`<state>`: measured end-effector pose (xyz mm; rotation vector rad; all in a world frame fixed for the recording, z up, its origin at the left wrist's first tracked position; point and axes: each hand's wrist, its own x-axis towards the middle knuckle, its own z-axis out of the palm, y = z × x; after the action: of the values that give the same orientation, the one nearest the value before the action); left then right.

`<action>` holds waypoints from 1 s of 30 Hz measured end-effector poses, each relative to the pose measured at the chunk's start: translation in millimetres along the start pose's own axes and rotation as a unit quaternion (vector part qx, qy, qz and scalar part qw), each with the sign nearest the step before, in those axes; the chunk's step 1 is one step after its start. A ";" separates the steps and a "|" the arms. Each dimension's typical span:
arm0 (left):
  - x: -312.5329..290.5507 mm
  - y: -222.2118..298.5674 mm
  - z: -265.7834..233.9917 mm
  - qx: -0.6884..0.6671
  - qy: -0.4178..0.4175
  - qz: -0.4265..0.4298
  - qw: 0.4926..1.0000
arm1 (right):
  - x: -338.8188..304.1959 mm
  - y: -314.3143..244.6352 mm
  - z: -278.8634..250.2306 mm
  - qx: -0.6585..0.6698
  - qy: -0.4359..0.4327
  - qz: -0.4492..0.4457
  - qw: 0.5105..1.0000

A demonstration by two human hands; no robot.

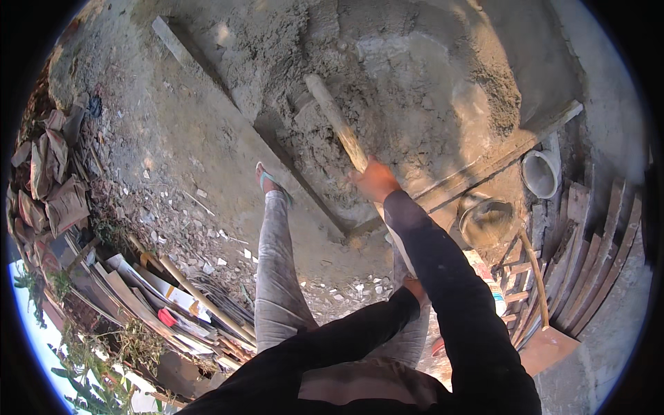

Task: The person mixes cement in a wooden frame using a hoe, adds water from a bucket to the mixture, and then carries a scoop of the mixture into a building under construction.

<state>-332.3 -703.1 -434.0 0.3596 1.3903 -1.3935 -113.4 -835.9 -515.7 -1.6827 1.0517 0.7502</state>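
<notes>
My right hand (374, 180) is shut around the middle of a long wooden tool handle (337, 121). The handle slants up and left into a grey heap of wet mortar (415, 90), where its far end is buried. My left hand (415, 287) sits lower on the same handle, close to my body. It is mostly hidden behind my right forearm, and its fingers seem to be closed on the handle's near end. Both arms wear black sleeves. My left foot in a sandal (270, 183) stands on the ground left of the heap.
Wooden boards (484, 166) edge the heap. To the right are a white bucket (541, 173), a round metal pan (488, 221), leaning planks (595, 256) and a shovel with an orange blade (546, 346). Stacked boards and rods (173, 297) and paper sacks (52, 180) lie left.
</notes>
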 end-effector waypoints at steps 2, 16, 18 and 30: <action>-30.6 -37.7 -33.1 0.212 0.045 0.046 0.975 | -41.9 24.3 -9.8 0.043 0.006 0.035 0.998; 24.0 167.3 2.5 0.325 0.070 0.282 0.900 | 76.6 -89.7 42.3 -0.004 0.010 -0.131 0.991; 50.7 130.6 18.5 0.267 0.009 0.241 0.933 | 89.1 -53.5 44.6 -0.086 -0.019 -0.094 0.992; -47.4 -86.1 -11.6 0.377 -0.065 0.063 0.922 | -100.2 16.6 -57.6 -0.046 0.076 0.006 0.996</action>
<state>-389.7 -694.6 -353.9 0.8208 0.6569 -1.7693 -171.6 -862.8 -418.2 -1.8373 1.1485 0.6974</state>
